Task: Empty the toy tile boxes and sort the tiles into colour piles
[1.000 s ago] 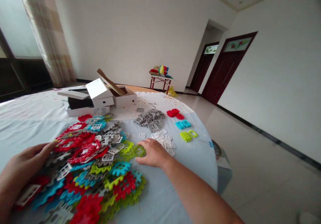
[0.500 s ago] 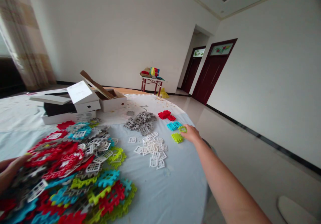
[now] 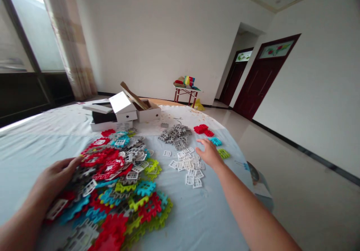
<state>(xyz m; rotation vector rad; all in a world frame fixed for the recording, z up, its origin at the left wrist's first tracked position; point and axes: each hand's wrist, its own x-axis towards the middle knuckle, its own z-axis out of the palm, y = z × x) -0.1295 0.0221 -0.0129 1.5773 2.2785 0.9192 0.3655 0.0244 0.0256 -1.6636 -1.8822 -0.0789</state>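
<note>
My right hand (image 3: pixel 209 153) hovers over the table with its fingers apart and nothing visible in them. It is between the heap of white window-shaped pieces (image 3: pixel 189 163) and the small blue stack (image 3: pixel 215 141). A lime-green stack (image 3: pixel 224 153) lies just right of my wrist, and a red stack (image 3: pixel 201 129) lies beyond the fingers. My left hand (image 3: pixel 57 176) rests at the left edge of a large mixed pile of plastic building pieces (image 3: pixel 115 187), fingers stretched and touching it. Its underside is hidden. Grey pieces (image 3: pixel 176 134) form another heap at the middle.
Open white boxes (image 3: pixel 149 112) stand on the far side of the cloth-covered round table (image 3: pixel 191 217). A small side table (image 3: pixel 187 89) with colourful items is against the wall. A chair (image 3: pixel 260 187) shows beside the table's right edge.
My right hand has left the lime-green stack and moved back leftward, and the lime-green ring-like piece is no longer in it. The view has turned left, bringing more of my left hand into sight.
</note>
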